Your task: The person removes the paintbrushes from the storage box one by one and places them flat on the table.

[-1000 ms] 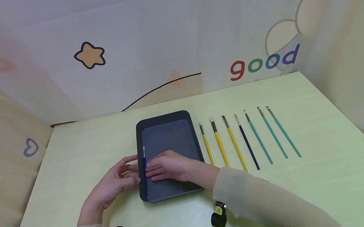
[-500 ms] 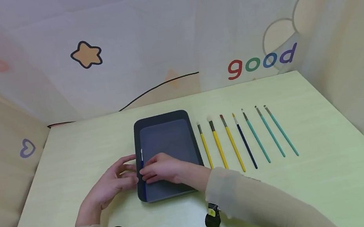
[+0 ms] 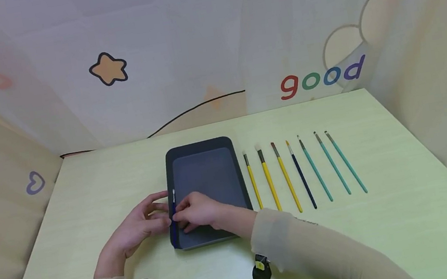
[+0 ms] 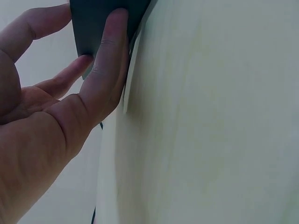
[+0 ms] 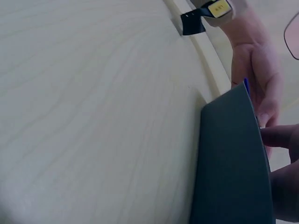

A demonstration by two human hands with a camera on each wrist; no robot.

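In the head view a dark blue paintbrush (image 3: 173,200) with a pale tip lies along the left side of the grey tray (image 3: 206,171). My right hand (image 3: 199,210) reaches across the tray and pinches the brush by its handle. The blue handle end (image 5: 246,84) shows just above the tray's rim in the right wrist view. Against the tray's outer left wall, my left hand (image 3: 142,225) rests its fingertips. The left wrist view has these fingers (image 4: 105,60) touching the wall, with no brush among them.
Right of the tray, several paintbrushes lie in a row: three with yellow handles (image 3: 269,181), one dark blue brush (image 3: 303,180), and three teal ones (image 3: 346,161). Printed cloth (image 3: 190,42) hangs behind the pale table (image 3: 311,252).
My right fingers have closed on the blue brush and shifted it slightly left and nearer to me, onto the tray's left side. My left hand stays at the tray wall.
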